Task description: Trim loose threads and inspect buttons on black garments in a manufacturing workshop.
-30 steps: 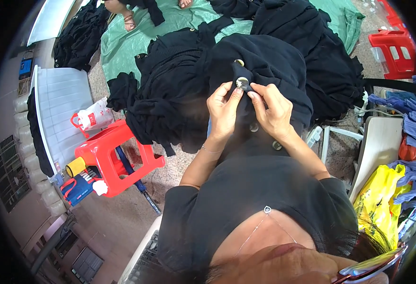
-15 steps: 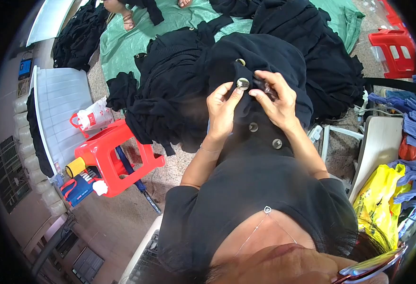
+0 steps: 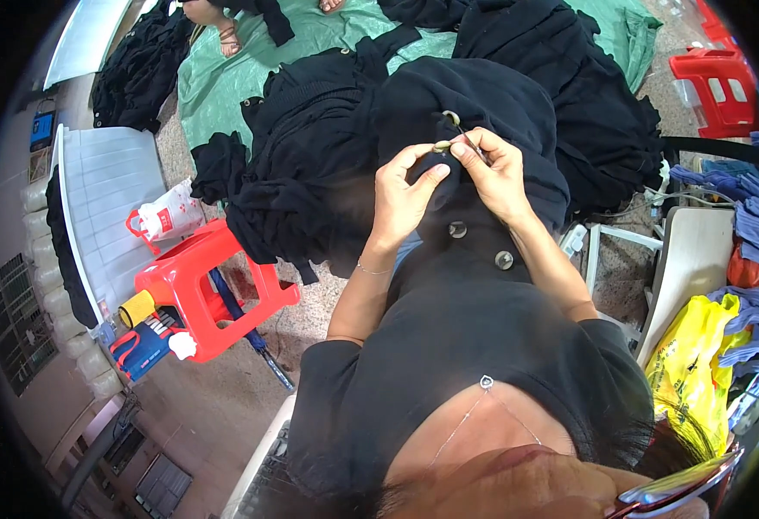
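A black knit garment (image 3: 475, 95) with large marbled buttons lies over my lap. My left hand (image 3: 404, 195) is closed on a fold of it, with thumb and fingers just below a button (image 3: 442, 147) seen edge-on. My right hand (image 3: 496, 177) meets it from the other side, its thumb close to that button. Between the right fingers is a thin dark tool (image 3: 473, 145), mostly hidden, so its kind is unclear. Another button (image 3: 451, 117) shows just beyond the fingertips. Nearer to me, two more buttons (image 3: 457, 229) lie face up.
Piles of black garments (image 3: 310, 156) surround my lap on a green sheet (image 3: 215, 95). A red stool (image 3: 215, 285) stands left, beside a blue case (image 3: 142, 346). On the right are a yellow plastic bag (image 3: 691, 346), blue cloths (image 3: 755, 216) and another red stool (image 3: 717, 91). Another person's foot (image 3: 228, 39) shows far left.
My hands have come closer together. The button at my left thumb has tipped from facing me to edge-on, and my right thumb has moved up to it.
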`<state>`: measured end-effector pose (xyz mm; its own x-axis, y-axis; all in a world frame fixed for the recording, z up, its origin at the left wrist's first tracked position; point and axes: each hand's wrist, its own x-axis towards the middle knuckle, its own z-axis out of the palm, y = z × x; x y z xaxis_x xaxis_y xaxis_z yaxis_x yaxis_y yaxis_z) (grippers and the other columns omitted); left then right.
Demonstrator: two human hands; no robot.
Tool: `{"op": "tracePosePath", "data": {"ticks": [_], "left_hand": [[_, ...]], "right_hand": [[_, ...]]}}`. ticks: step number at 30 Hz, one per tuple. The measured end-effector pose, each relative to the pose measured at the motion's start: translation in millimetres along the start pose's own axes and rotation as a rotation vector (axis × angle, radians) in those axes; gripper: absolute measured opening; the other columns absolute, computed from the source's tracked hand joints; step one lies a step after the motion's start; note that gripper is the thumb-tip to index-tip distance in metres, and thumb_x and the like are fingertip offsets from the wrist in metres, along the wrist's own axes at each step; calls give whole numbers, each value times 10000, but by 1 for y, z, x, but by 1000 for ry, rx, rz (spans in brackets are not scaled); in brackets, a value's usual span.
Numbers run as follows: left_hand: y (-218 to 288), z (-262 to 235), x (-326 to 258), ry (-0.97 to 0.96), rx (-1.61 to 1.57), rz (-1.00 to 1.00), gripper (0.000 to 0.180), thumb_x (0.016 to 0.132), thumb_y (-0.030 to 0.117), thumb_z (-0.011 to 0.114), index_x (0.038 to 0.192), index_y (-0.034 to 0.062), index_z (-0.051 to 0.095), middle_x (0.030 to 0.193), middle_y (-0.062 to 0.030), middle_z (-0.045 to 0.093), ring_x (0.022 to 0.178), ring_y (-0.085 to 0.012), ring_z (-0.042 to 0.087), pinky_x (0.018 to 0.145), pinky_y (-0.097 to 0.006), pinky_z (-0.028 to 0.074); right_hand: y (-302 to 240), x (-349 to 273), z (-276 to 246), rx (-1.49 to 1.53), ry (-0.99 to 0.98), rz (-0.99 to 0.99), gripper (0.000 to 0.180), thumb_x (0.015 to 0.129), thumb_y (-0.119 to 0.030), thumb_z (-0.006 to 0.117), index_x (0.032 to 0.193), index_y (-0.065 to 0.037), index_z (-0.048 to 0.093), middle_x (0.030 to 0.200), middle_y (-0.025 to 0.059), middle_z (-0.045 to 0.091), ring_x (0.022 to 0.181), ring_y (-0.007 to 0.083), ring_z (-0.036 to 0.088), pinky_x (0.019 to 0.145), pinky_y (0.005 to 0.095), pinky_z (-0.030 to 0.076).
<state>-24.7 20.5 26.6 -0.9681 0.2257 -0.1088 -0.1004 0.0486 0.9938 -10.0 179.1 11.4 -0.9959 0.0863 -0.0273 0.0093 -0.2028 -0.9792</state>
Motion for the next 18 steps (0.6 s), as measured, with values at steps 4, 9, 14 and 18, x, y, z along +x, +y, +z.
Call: {"op": "tracePosePath", "data": {"ticks": [4,9,14,18], "left_hand": [[-1,2,0,40,112,-25,206,857,40,715,1045,-40,684,961,-73,718,875,-106,645,809,-242,504],[-5,5,-1,152,41,10,200,881,16,693,1073,-44,685,986,-50,702,888,-90,623,825,-228,505],[-7,6,-1,136,38,37,199,884,1,680,1078,-44,686,997,-55,701,900,-98,629,843,-233,503],[-7,7,-1,141,35,30,193,883,-12,673,1073,-44,691,1001,-61,703,908,-105,633,853,-237,502]], "right_hand": [[10,4,1,80,21,41,120,962,-127,645,1004,-17,670,896,-18,657,811,35,536,732,209,442],[-5,-6,-10,-392,99,-65,162,926,-160,664,1007,-20,663,802,37,668,736,83,613,677,246,484],[-14,-10,-4,-715,54,-360,144,838,-122,741,930,-32,676,758,67,651,620,180,662,554,269,490],[-10,-10,-4,-780,81,-441,134,828,-116,747,909,-39,675,754,53,638,612,180,658,547,273,488]]}}
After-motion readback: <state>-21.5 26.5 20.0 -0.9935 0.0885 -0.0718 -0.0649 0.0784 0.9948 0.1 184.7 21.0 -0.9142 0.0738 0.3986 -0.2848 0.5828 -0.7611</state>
